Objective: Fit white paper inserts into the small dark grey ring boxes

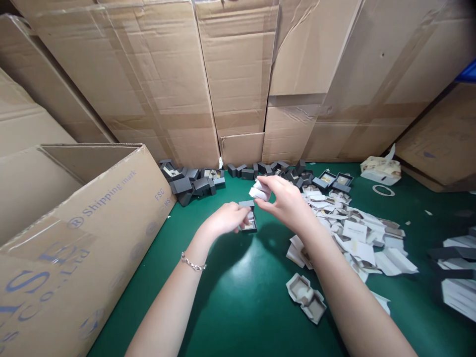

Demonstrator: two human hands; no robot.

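My left hand (229, 217) rests with its fingers curled at the left edge of a small dark box (250, 226), which stands open on the green table and has some light contents. Its fingertips reach into or over the box; what they pinch, if anything, is hidden. Just above and to the right, my right hand (283, 198) grips a folded white paper piece (259, 190) between thumb and fingers. A pile of white paper and card pieces (357, 233) spreads to the right of my right forearm. Closer to me lies an unfolded small card insert (306, 297).
Dark small boxes (197, 183) are heaped at the back left, and more line the cardboard wall. A large open carton (122, 218) borders the left side. At the back right sit a tissue pack (381, 170) and a white ring (383, 190). Stacked dark-and-white pieces (459, 272) are at the right edge.
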